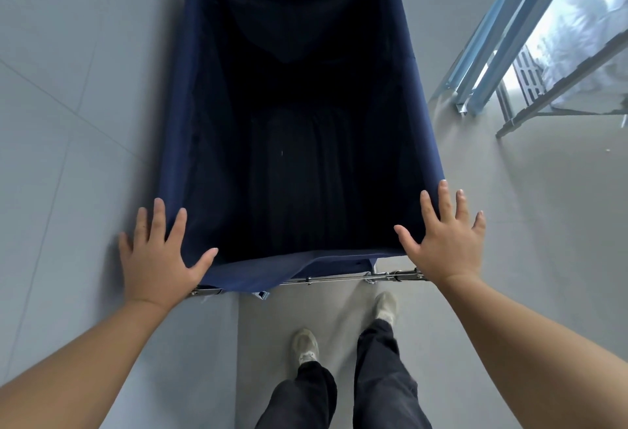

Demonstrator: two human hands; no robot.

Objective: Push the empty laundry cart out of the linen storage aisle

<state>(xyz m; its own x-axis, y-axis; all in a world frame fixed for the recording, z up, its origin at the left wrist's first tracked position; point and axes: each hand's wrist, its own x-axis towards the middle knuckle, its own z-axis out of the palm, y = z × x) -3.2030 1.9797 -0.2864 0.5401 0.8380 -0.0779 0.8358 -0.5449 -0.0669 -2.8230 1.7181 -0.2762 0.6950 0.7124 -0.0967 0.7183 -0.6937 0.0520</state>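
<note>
Grey tiled floor (509, 211), shelf rack (530, 64) ahead right | empty cart (292, 143) directly ahead of person | left hand (158, 258), right hand (445, 241) spread flat on near corners, gripping nothing | risk: palms slip off loose cloth; cart veers into rack.

I can read no text, label, brand or number anywhere: not on the blue cart liner (295, 20) ahead of my hands, and not on the shelving (503, 37) to my right.
</note>
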